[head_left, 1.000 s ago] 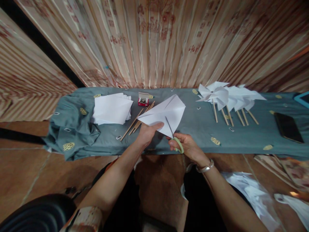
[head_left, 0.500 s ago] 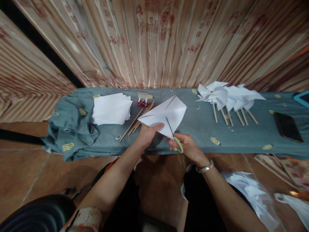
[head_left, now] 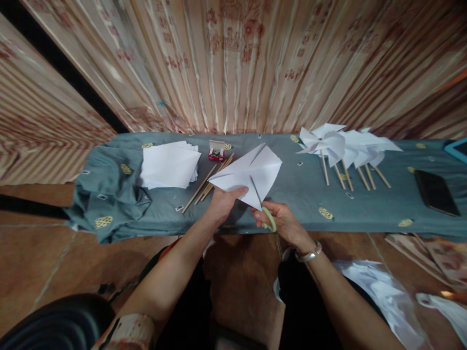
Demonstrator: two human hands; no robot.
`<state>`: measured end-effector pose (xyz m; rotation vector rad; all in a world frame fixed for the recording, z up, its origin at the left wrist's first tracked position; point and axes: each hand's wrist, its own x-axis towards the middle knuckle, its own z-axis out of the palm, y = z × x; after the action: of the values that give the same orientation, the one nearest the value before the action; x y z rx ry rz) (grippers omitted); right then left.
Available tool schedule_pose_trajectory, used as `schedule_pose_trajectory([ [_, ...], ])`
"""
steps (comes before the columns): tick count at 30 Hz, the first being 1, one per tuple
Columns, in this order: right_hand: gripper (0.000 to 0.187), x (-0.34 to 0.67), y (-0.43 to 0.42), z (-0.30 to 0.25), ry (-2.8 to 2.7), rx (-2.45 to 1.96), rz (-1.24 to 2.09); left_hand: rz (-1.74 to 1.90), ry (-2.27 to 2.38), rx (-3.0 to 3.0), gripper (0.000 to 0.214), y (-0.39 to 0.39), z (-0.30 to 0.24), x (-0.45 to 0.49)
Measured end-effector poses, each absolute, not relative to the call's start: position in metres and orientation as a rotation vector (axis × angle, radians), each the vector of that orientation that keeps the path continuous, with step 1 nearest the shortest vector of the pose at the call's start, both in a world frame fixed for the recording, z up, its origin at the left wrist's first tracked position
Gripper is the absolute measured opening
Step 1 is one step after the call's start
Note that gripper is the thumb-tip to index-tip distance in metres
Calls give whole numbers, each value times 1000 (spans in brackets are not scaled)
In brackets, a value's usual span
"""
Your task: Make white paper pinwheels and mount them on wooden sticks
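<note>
My left hand (head_left: 225,201) grips a white sheet of paper (head_left: 260,170) by its near edge, thumb on top. Slits run inward from the sheet's corners. Closed around the pale green handles of a pair of scissors (head_left: 270,219) is my right hand (head_left: 280,221). The dark blade lies along a slit at the sheet's near corner. Just left of the sheet, several thin wooden sticks (head_left: 199,189) lie on the cloth, beside a small open red box (head_left: 216,154) of metal pins. Further left is a stack of white paper (head_left: 170,165).
Several white paper pinwheels (head_left: 328,141) on sticks lie at the right of the grey-green cloth-covered table (head_left: 292,214). A black phone (head_left: 436,192) and a blue-edged object (head_left: 458,148) are at the far right. A clear bag of white paper (head_left: 383,291) sits below. A patterned curtain (head_left: 237,73) hangs behind.
Almost nothing differs. Both hands, the paper and the scissors keep their places, and the whole view has shifted very slightly.
</note>
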<state>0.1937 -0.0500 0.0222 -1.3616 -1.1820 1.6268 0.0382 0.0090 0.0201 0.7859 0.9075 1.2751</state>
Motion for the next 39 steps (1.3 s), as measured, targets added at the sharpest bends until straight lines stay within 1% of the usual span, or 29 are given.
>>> schedule_pose_trajectory([
  [11,44,191,-50,25,-1173,-1352,1610,1242,898,782,36,9,20,38],
  [17,45,190,-50,23,-1174,-1360,1602,1245,902,786,29,10,22,38],
  [21,45,191,-50,19,-1219,-1370,1570,1251,905,786,32,11,20,39],
  [26,50,194,-52,21,-1304,-1360,1616,1244,902,754,32,12,18,39],
  [30,52,198,-54,25,-1441,-1357,1582,1231,877,707,39,15,20,36],
  [33,53,200,-56,30,-1467,-1336,1628,1242,845,666,42,19,22,31],
  [39,53,212,-63,35,-1478,-1307,1781,1296,838,577,31,31,23,17],
])
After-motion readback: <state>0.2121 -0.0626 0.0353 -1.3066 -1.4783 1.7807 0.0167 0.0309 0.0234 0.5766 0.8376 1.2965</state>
